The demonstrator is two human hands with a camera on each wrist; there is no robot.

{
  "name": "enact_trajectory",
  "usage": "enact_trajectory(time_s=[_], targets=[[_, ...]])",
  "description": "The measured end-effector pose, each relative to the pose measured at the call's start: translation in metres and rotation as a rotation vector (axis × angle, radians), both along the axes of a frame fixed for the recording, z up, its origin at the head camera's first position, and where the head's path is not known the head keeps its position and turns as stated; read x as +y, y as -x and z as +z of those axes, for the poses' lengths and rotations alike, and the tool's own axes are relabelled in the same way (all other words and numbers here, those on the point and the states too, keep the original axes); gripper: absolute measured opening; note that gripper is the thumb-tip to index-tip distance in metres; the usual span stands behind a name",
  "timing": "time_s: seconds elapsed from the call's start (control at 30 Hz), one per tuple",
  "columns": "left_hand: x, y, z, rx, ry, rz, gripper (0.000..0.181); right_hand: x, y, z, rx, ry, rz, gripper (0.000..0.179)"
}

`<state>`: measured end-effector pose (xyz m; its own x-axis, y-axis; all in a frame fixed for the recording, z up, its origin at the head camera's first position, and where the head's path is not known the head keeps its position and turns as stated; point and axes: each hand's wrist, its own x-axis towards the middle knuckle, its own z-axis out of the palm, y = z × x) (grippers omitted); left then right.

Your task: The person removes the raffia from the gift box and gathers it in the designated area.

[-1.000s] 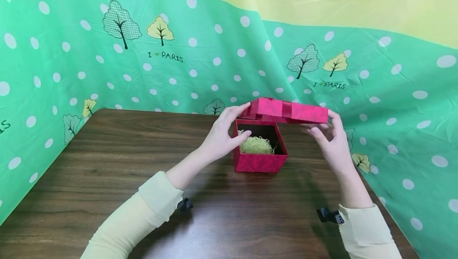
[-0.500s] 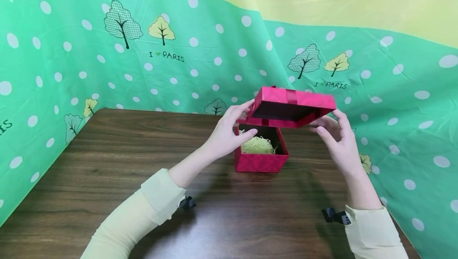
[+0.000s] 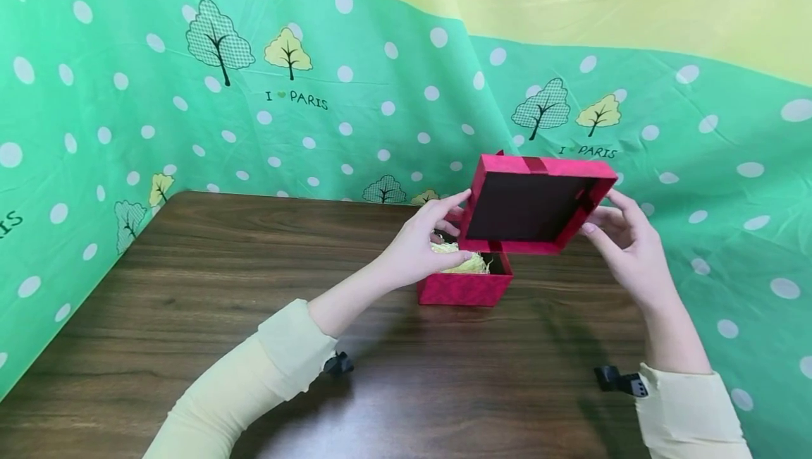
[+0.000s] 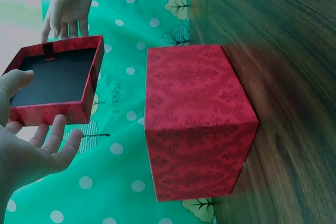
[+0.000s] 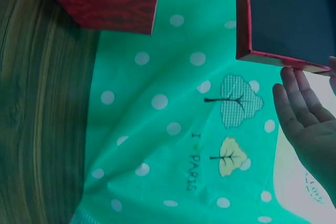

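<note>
A red patterned gift box (image 3: 463, 290) stands uncovered on the table, with pale yellow-green shredded paper (image 3: 468, 265) inside. Its lid (image 3: 535, 206), red with a ribbon and a black inside, is tilted up so the inside faces the head camera, and it overlaps the box's back right. My left hand (image 3: 415, 251) holds the lid's left edge, the thumb pointing right over the box opening in the head view. At the opposite edge, my right hand (image 3: 634, 261) holds the lid; in the right wrist view its fingers (image 5: 295, 95) meet the rim.
The dark wooden table (image 3: 222, 290) extends left and in front of the box. A green polka-dot cloth (image 3: 393, 92) hangs behind and along both sides. Black wrist cameras stick out beside the cuffs.
The lid has tipped up from nearly level, showing its black inside, and has shifted right. Both hands have moved right along with it, while the box has stayed in place.
</note>
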<state>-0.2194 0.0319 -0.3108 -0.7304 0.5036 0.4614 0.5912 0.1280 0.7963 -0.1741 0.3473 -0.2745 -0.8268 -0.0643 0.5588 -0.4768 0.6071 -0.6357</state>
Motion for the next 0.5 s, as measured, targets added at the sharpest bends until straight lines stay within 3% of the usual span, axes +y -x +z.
enact_trajectory(time_s=[0.17, 0.5], targets=[[0.008, -0.002, -0.002, -0.018, -0.001, -0.053, 0.083, 0.013, -0.001, 0.002, -0.04, -0.027, -0.03, 0.062], [0.027, -0.008, -0.01, -0.159, -0.028, -0.134, 0.08, 0.034, -0.004, -0.001, -0.1, -0.064, -0.063, 0.061]])
